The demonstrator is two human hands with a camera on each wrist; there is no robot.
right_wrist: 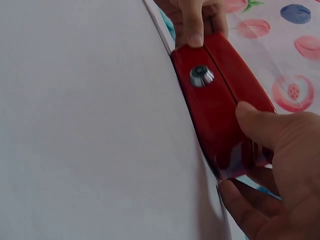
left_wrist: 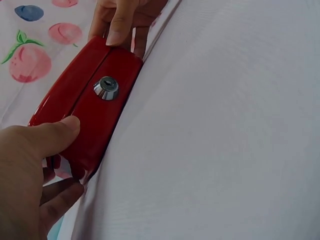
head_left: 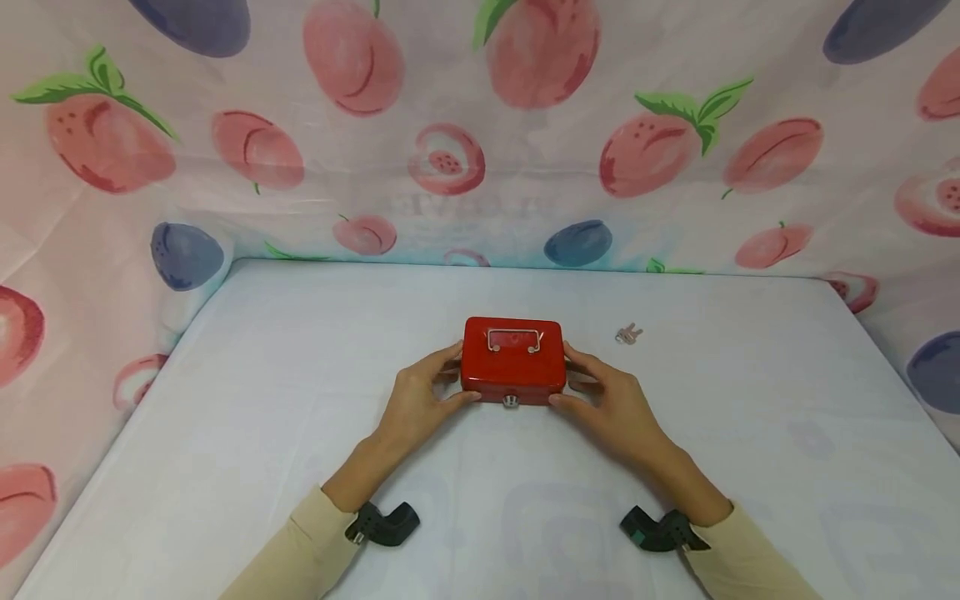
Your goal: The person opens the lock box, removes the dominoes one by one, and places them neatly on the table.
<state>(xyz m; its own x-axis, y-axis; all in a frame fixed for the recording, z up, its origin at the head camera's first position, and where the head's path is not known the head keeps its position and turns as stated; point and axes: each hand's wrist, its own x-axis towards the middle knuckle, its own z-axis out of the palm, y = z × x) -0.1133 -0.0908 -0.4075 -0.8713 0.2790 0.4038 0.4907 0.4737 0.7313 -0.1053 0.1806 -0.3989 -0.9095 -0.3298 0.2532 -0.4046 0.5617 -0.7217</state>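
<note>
A red metal cash box (head_left: pixel 513 358) with a wire handle on its lid sits on the white table, lid down. Its silver keyhole lock (left_wrist: pixel 106 88) faces the person. My left hand (head_left: pixel 420 396) grips the box's left end, thumb on the front face and fingers along the side. At the other end my right hand (head_left: pixel 611 404) holds it the same way, its thumb (right_wrist: pixel 255 122) pressed near the lid seam. The fingers behind the box corners are partly hidden.
A small bunch of keys (head_left: pixel 628 333) lies on the white tabletop (head_left: pixel 300 375), right of the box and farther back. A fruit-print cloth (head_left: pixel 525 183) hangs behind the table and along its left and right sides.
</note>
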